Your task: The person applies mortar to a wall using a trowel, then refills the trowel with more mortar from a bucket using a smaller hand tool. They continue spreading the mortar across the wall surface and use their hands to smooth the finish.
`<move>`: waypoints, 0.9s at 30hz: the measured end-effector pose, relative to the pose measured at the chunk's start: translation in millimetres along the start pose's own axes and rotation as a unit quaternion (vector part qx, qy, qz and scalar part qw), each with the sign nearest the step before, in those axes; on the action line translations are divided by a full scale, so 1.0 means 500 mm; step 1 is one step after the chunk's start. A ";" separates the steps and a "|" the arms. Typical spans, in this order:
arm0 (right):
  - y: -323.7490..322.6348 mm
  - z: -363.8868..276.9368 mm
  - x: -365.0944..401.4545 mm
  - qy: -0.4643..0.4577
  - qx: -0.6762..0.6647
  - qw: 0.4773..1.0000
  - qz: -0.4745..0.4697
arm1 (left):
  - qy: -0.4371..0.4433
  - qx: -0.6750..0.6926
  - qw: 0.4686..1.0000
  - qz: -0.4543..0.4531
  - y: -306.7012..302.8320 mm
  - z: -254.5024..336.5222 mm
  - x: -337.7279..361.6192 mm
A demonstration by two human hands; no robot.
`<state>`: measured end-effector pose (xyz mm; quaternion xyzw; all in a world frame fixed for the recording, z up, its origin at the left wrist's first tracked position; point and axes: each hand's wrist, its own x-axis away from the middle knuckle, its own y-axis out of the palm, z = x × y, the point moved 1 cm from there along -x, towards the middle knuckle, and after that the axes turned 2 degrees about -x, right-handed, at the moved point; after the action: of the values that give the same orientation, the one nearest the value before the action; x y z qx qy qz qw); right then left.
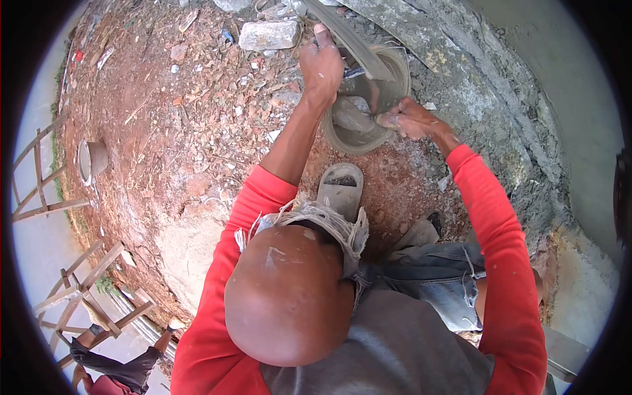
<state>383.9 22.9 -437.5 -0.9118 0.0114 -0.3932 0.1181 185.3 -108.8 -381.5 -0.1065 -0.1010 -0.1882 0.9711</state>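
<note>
My left hand (322,66) is closed at the edge of a long grey mortar-smeared board (359,46), its thumb along the side. The board slants across the top of a round bucket (403,66) coated in grey. My right hand (415,120) is at the bucket's right rim, fingers closed at the end of a wet grey shape (352,115) inside. What kind of thing this shape is, I cannot make out. A small blue piece (354,72) shows under the board, close to my left hand.
A pale stone block (268,35) lies left of the bucket amid rubble and dry leaves. Wet grey mortar (471,99) edges the right side. Another bucket (92,162) lies far left. Wooden frames (76,289) and another person (122,362) are at lower left. My sandal (340,191) is below the bucket.
</note>
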 end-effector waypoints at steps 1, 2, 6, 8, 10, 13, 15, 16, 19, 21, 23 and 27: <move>0.022 0.027 -0.006 0.005 -0.054 0.999 -0.003 | -0.006 0.027 1.000 -0.013 -0.005 -0.015 -0.016; 0.034 0.042 -0.006 0.009 -0.108 0.994 -0.004 | -0.001 0.040 0.999 -0.013 -0.009 -0.022 -0.033; 0.059 0.019 0.037 0.001 -0.183 0.983 0.024 | -0.040 0.100 0.994 -0.028 -0.050 -0.019 -0.102; 0.057 -0.004 0.048 -0.027 -0.206 0.978 0.016 | -0.071 0.122 0.989 -0.042 -0.083 0.005 -0.129; 0.049 -0.045 0.060 -0.044 -0.218 0.975 0.019 | -0.060 0.112 0.991 -0.052 -0.121 -0.007 -0.178; 0.042 -0.104 0.069 -0.044 -0.233 0.971 0.035 | -0.055 0.095 0.993 -0.043 -0.199 0.024 -0.195; 0.036 -0.143 0.080 -0.053 -0.241 0.968 0.039 | 0.022 0.193 0.980 -0.053 -0.263 0.031 -0.185; 0.035 -0.151 0.078 -0.057 -0.240 0.968 0.043 | 0.057 0.241 0.967 -0.056 -0.296 0.027 -0.174; 0.029 -0.180 0.071 -0.066 -0.236 0.968 0.056 | 0.048 0.334 0.941 -0.036 -0.383 0.007 -0.111; 0.024 -0.207 0.084 -0.071 -0.237 0.967 0.069 | 0.019 0.361 0.932 -0.034 -0.412 -0.015 -0.071; 0.019 -0.237 0.102 -0.063 -0.222 0.969 0.084 | -0.005 0.404 0.914 -0.039 -0.421 -0.044 -0.035; 0.015 -0.331 0.170 -0.051 -0.203 0.970 0.120 | -0.004 0.455 0.884 -0.104 -0.358 -0.100 -0.004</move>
<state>323.8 -28.1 -268.6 -0.9273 0.1946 -0.3188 -0.0227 122.0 -282.7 -399.6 0.3577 -0.1899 -0.2212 0.8872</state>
